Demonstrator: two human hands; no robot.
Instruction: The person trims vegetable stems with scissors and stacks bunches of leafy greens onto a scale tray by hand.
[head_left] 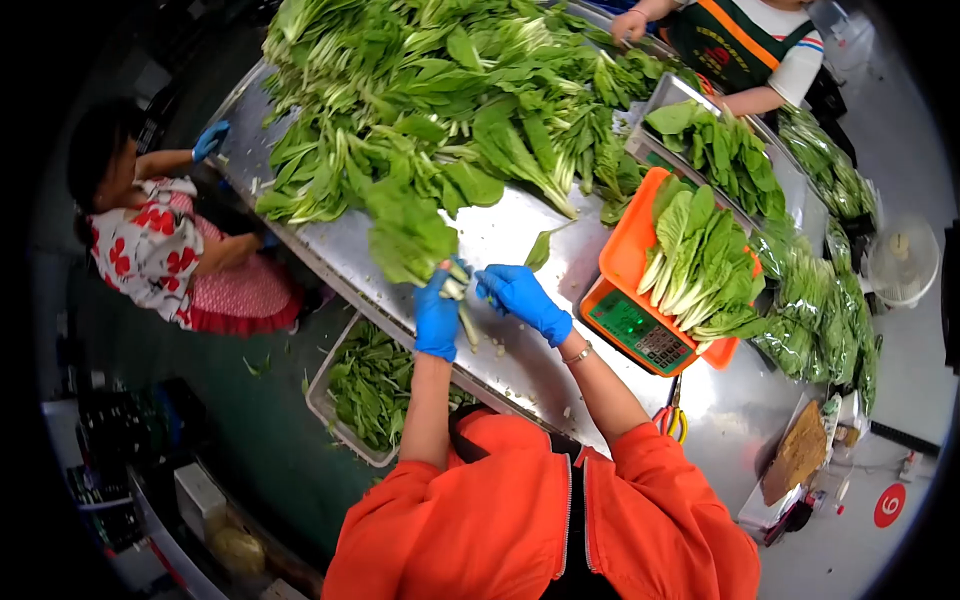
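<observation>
My left hand (pixel 437 318), in a blue glove, is closed around the stalks of a bunch of leafy greens (pixel 408 238). Its leaves point away from me, over the metal table (pixel 480 230). Close beside the stalk ends is my right hand (pixel 525 298), also blue-gloved, with fingers pinched together; what they hold, if anything, is too small to make out. A large heap of loose greens (pixel 430 90) covers the far part of the table. To the right of my right hand stands an orange scale (pixel 597 300) with greens (pixel 690 255) in its tray.
Scissors (pixel 676 418) lie below the scale. Bagged greens (pixel 815 300) line the right side. A crate of greens (pixel 318 395) stands below the table edge. One person (pixel 170 230) is at the left; another person (pixel 735 45) works at a second scale (pixel 655 150).
</observation>
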